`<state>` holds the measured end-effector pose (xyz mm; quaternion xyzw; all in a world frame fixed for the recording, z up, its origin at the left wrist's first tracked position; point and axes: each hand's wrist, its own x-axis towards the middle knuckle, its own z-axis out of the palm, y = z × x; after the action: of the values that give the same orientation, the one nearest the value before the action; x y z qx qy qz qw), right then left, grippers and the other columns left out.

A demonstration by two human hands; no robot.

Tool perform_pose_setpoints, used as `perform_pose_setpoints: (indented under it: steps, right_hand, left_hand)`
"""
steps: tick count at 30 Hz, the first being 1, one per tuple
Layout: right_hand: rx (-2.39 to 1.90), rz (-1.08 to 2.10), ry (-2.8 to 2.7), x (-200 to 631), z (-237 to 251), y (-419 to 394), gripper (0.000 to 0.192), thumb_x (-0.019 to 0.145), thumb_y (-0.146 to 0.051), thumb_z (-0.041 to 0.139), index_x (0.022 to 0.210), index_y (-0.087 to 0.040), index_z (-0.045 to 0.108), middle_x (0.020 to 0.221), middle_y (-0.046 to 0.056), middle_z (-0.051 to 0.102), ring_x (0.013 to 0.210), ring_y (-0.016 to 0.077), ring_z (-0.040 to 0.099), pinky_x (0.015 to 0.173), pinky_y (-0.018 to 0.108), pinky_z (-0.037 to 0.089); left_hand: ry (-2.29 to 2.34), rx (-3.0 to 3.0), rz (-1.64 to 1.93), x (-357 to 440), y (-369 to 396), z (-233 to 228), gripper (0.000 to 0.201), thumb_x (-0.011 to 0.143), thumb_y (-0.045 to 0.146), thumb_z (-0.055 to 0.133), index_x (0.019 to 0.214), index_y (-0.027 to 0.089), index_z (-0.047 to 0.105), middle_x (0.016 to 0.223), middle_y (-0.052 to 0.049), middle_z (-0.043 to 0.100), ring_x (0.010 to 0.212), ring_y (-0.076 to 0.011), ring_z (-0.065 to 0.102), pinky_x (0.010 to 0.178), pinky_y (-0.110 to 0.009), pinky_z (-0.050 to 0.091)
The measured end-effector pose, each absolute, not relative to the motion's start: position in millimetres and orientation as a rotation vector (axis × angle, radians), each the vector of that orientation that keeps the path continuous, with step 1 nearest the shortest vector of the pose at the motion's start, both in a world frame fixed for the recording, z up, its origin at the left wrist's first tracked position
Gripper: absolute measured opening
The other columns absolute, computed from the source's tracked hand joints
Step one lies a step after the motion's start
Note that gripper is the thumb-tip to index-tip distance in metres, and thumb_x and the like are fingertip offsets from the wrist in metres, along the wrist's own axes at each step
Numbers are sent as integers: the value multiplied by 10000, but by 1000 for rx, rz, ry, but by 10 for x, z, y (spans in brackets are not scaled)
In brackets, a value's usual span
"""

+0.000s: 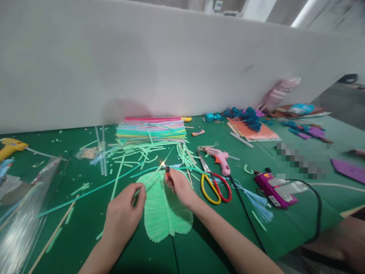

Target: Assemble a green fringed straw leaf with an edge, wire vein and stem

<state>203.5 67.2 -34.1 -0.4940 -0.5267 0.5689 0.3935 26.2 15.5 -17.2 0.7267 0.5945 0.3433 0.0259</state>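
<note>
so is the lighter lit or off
Lit: a small bright flame shows at the top of the lighter held in the right hand, just above the green leaf.

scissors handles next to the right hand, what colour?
One loop yellow, the other red, on the scissors lying just right of the right hand. Head view, the only one.

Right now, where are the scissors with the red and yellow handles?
The scissors lie on the green table, just right of the right hand holding a lit lighter, beside the pink glue gun.
</note>
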Motion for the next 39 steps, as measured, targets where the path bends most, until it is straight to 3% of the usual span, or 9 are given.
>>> perform_pose_setpoints:
  steps: [26,39]
  right_hand:
    - [-1289,1466,-1211,2062,-271,729,310,879,-342,325,614,-216,426,565,-31,345,515,126,291,478,258,219]
    - [-1265,1444,-1277,2046,-437,715,312,898,-341,312,646,-204,436,632,-12,408,563,124,347,500,252,237]
  left_hand:
    - [1802,2257,1021,275,155,-197,160,904,305,498,873,206,620,747,12,699,575,-119,630,585,-212,447]
    - [1800,2269,1005,267,151,-200,143,905,294,505,876,207,614,745,20,693,574,-114,623,585,-208,437]
